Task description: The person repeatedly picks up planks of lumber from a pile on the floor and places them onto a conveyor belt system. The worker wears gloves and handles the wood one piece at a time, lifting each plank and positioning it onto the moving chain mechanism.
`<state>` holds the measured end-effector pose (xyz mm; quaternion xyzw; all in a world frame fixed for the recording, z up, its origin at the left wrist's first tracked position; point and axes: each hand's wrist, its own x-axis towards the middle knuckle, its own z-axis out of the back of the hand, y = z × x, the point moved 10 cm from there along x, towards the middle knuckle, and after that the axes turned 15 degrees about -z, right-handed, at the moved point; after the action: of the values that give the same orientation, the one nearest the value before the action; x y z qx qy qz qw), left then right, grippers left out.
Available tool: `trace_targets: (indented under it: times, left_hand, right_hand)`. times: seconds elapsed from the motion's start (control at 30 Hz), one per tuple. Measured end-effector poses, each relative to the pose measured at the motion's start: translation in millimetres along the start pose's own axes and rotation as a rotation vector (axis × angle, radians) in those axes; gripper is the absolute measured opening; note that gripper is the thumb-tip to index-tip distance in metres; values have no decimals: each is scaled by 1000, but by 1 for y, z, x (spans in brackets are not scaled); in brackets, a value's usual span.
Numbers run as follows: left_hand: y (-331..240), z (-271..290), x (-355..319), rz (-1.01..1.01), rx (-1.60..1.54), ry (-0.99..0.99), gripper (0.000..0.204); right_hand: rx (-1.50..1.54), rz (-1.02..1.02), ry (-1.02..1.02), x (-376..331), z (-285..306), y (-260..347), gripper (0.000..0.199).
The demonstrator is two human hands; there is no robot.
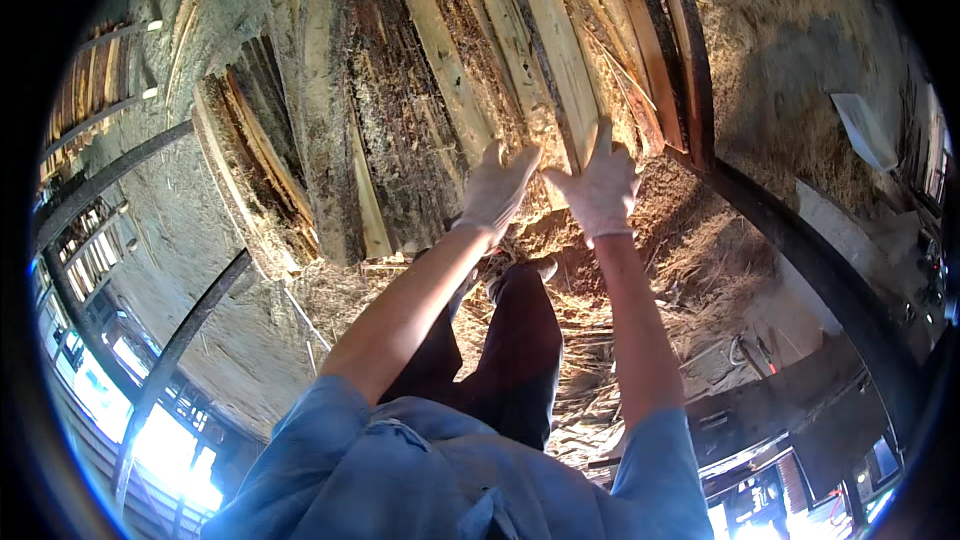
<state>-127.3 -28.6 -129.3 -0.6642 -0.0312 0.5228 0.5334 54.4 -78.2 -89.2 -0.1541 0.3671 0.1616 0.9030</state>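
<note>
In front of me lies a stack of rough-sawn wooden boards (400, 120), some with dark bark and sawdust on them, their near ends toward me. My left hand (497, 185), in a pale work glove, rests at the near ends of the middle boards, thumb and fingers spread apart. Close to its right, my right hand (602, 188), gloved alike, lies against the end of a pale board (562, 50). Its thumb points left and a finger stretches forward along the wood. Neither palm shows, and some fingertips are hard to make out.
Dark metal bars (800, 240) run off both sides of the stack. Wood scraps and sawdust (590, 340) cover the ground around my feet. A pale sheet-like piece (865, 132) lies at far right; more stacked boards (95, 80) stand at far left.
</note>
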Motion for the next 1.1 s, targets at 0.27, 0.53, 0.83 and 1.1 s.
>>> trace_targets:
  times: [0.27, 0.53, 0.83, 1.1]
  left_hand:
    - [-27, -11, 29, 143, -27, -187, 107]
    - [-23, -35, 39, 52, -171, -51, 103]
    - [-61, -37, 29, -191, -120, -149, 67]
    - [-75, -33, 64, -97, -180, 224, 86]
  right_hand:
    - [358, 39, 26, 2, -36, -11, 132]
    - [97, 98, -166, 8, -35, -4, 134]
    - [362, 258, -55, 20, -25, -12, 109]
    - [846, 319, 483, -24, -6, 10, 67]
